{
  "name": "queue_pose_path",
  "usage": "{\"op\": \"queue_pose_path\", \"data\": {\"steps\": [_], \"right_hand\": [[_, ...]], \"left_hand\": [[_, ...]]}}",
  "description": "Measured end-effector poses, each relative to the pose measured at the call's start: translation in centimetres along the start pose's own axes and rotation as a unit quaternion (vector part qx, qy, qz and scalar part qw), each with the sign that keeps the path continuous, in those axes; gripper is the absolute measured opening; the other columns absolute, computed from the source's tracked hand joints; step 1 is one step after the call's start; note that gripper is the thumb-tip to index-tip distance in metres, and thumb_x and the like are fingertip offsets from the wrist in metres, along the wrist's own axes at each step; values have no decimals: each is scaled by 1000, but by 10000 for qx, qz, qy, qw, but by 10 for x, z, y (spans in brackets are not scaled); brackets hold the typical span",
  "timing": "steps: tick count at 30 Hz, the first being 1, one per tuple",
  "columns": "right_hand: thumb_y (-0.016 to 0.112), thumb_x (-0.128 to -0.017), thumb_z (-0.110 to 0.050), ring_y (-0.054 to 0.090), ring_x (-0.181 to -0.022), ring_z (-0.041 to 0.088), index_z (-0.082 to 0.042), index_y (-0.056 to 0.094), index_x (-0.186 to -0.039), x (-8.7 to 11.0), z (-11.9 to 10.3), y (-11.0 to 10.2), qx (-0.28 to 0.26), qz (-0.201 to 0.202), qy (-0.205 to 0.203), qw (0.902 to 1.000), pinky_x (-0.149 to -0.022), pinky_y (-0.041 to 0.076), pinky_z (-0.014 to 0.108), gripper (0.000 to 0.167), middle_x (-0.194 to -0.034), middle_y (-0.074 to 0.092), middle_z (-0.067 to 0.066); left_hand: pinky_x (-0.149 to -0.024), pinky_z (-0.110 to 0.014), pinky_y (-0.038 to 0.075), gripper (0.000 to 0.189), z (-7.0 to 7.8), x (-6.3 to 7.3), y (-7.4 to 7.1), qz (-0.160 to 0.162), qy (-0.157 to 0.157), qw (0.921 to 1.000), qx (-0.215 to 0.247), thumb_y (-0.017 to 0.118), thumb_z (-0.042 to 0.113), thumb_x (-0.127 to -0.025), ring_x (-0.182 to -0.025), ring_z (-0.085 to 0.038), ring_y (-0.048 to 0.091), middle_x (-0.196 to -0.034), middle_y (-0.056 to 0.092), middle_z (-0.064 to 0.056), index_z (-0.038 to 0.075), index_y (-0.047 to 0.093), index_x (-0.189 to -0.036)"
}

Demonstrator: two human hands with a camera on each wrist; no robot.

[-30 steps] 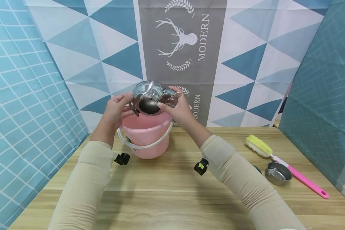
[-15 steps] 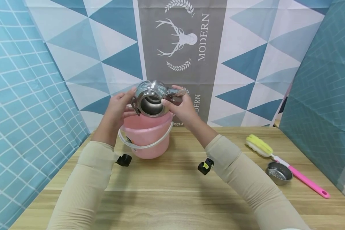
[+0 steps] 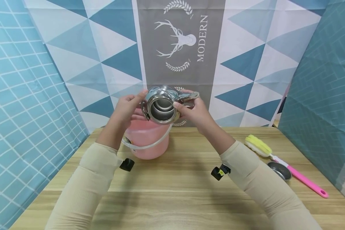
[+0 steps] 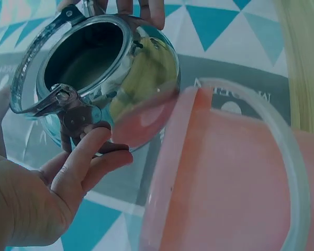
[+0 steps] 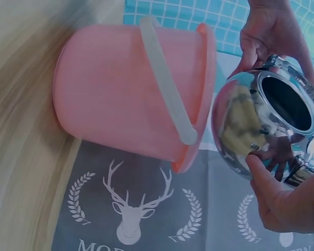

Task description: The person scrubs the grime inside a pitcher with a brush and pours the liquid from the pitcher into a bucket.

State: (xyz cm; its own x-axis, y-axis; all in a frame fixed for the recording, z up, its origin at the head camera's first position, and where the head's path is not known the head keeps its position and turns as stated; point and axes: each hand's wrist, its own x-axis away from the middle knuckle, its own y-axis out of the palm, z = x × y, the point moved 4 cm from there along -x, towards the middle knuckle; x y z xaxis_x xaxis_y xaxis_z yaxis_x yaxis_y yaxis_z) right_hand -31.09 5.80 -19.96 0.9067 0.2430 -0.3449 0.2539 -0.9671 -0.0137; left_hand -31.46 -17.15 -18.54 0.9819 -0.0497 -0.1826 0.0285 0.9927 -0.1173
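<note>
A shiny steel teapot (image 3: 162,103) is held in the air in front of and above the pink bucket (image 3: 149,143), lidless and tilted so its round mouth faces me. My left hand (image 3: 126,108) grips its left side, fingers at the bracket of the hinged handle (image 4: 34,60) in the left wrist view. From the right, my right hand (image 3: 195,111) holds the spout side, thumb near the mouth's rim. In the right wrist view the teapot (image 5: 240,125) stands apart from the bucket's rim. The backs of the spout and pot are hidden.
On the right of the wooden table (image 3: 172,198) lies a brush with a yellow sponge head (image 3: 258,145) and pink handle (image 3: 307,180). A small steel bowl (image 3: 280,171) sits beside it, partly covered by my right sleeve (image 3: 264,188). Patterned cloths hang behind and at both sides.
Both hands have carried the teapot to the right and slightly down, away from over the bucket. Its mouth has turned more toward me, showing more of the inside.
</note>
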Motion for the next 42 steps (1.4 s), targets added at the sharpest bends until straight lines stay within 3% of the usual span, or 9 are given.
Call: {"op": "queue_pose_path", "data": {"steps": [8, 16, 21, 26, 31, 42], "right_hand": [[66, -93, -14, 56, -103, 28, -7, 38, -144, 19, -10, -14, 131, 80, 234, 9996, -75, 57, 47, 59, -124, 48, 18], [65, -95, -18, 59, -100, 28, -8, 36, -147, 39, -14, -29, 424, 106, 561, 9975, -77, 57, 48, 61, -122, 48, 18], [64, -96, -21, 58, -99, 31, -4, 36, -144, 50, -14, -39, 554, 48, 736, 9957, -78, 57, 45, 57, -120, 47, 20], [61, -97, -22, 59, -96, 31, -1, 35, -143, 62, -11, -50, 633, -86, 852, 9943, -75, 58, 40, 57, -119, 50, 21], [60, -98, -26, 63, -93, 28, 2, 39, -138, 73, -5, -61, 666, -235, 987, 9926, -73, 58, 41, 53, -117, 52, 20], [59, -98, -34, 67, -92, 25, 4, 41, -133, 101, 19, -83, 412, -190, 1742, 9837, -77, 57, 45, 54, -109, 55, 12]], "left_hand": [[-62, -38, 59, 78, 9, 15, 18, -85, -246, 9990, -372, 64, 61, -85, -62, -22, 70, -95, 64, -19, -7, 49, -119], [-65, -41, 58, 80, 12, 29, 35, -218, -497, 9977, -418, 64, 63, -83, -65, -27, 71, -98, 65, -24, -7, 52, -119], [-63, -41, 59, 76, 8, 32, 48, -291, -505, 9966, -590, 64, 66, -82, -61, -25, 69, -90, 63, -21, -3, 59, -114], [-61, -44, 58, 75, 2, 37, 60, -403, -513, 9957, -662, 65, 68, -80, -57, -28, 68, -82, 62, -19, -2, 59, -103], [-58, -43, 58, 75, -6, 41, 73, -563, -680, 9939, -662, 65, 68, -80, -57, -31, 68, -83, 63, -22, -3, 56, -102], [-60, -42, 58, 72, -35, 50, 100, -991, -1105, 9870, -622, 66, 65, -81, -55, -29, 67, -72, 67, -18, -1, 57, -106]]}}
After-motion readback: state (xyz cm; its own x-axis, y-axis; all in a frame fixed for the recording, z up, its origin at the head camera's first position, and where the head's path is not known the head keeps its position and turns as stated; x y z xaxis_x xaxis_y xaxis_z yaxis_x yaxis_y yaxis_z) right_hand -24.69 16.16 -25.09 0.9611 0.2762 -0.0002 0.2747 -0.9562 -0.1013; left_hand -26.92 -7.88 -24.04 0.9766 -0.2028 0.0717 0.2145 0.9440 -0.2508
